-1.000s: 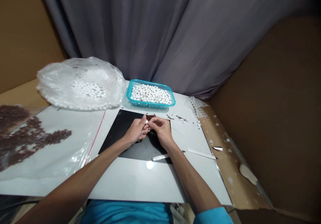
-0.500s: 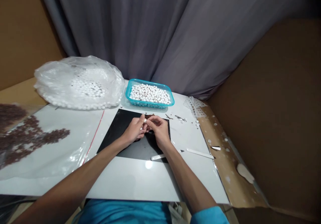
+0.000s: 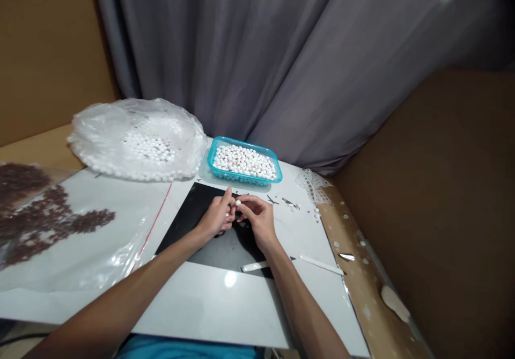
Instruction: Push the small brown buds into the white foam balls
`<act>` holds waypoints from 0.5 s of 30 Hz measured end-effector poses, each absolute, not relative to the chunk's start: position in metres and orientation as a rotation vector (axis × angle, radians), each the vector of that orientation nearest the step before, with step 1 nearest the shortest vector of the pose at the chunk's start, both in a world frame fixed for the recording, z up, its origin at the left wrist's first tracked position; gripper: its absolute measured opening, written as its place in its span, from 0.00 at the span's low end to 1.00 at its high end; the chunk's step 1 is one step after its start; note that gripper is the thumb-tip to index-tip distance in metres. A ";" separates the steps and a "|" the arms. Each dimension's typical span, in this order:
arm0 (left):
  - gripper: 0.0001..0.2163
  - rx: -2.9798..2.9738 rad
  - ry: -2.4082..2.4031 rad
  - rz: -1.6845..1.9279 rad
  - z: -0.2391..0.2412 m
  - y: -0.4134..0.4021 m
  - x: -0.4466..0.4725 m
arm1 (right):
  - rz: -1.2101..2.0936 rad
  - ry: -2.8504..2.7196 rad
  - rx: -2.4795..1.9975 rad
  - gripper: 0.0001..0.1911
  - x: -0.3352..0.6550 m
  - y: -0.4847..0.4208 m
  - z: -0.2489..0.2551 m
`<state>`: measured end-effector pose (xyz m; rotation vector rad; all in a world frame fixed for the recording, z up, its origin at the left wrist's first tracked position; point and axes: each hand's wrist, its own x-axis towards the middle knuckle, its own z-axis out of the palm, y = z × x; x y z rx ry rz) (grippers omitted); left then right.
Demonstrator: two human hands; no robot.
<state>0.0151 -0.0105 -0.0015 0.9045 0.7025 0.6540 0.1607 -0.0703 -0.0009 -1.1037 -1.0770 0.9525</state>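
Your right hand [image 3: 259,219] pinches a white bead [image 3: 238,203] above the black mat [image 3: 227,251]. Your left hand [image 3: 216,218] curls just beside it, though whether those fingers grip anything, I cannot tell.

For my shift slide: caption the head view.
Right hand pinches a white ball beside the left hand, over a black mat.

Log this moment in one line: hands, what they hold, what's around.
left hand: curled, beside the right | right hand: pinching white ball | beneath: black mat | beyond: blue basket of white balls
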 end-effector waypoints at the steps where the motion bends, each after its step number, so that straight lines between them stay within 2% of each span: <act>1: 0.26 0.867 0.688 0.645 0.001 -0.009 0.012 | 0.956 -1.057 -1.102 0.14 0.163 -0.069 -0.001; 7: 0.10 0.614 0.545 0.689 0.005 0.007 -0.003 | 0.844 -1.018 -1.118 0.19 0.183 -0.035 0.002; 9: 0.08 0.513 0.503 0.700 0.002 0.012 -0.005 | 0.797 -1.050 -1.139 0.20 0.189 -0.017 0.005; 12: 0.06 0.400 0.448 0.722 -0.001 0.018 -0.008 | 0.744 -1.150 -1.155 0.17 0.194 0.011 0.014; 15: 0.10 0.346 0.384 0.724 -0.001 0.022 -0.011 | 0.706 -1.297 -1.174 0.15 0.196 0.037 0.024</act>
